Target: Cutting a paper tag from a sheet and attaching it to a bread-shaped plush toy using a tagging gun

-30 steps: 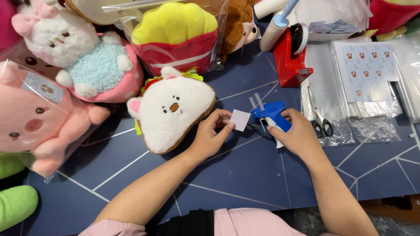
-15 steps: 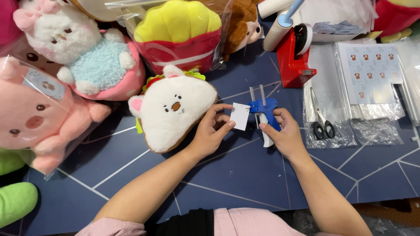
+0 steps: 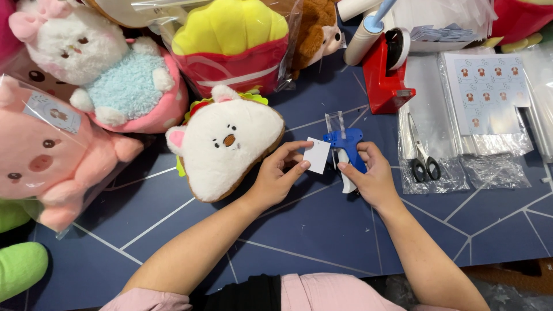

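On the dark blue mat (image 3: 322,230) we see the left hand (image 3: 276,181) pinching a small white tag (image 3: 317,155) beside the sandwich plush (image 3: 227,147), while the right hand (image 3: 368,178) grips a blue tagging gun (image 3: 344,141) (nose touching the tag).

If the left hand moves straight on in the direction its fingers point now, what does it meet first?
The left hand points to the right, where its fingers already touch the small white tag. Straight beyond it likely comes the blue tagging gun in the right hand.
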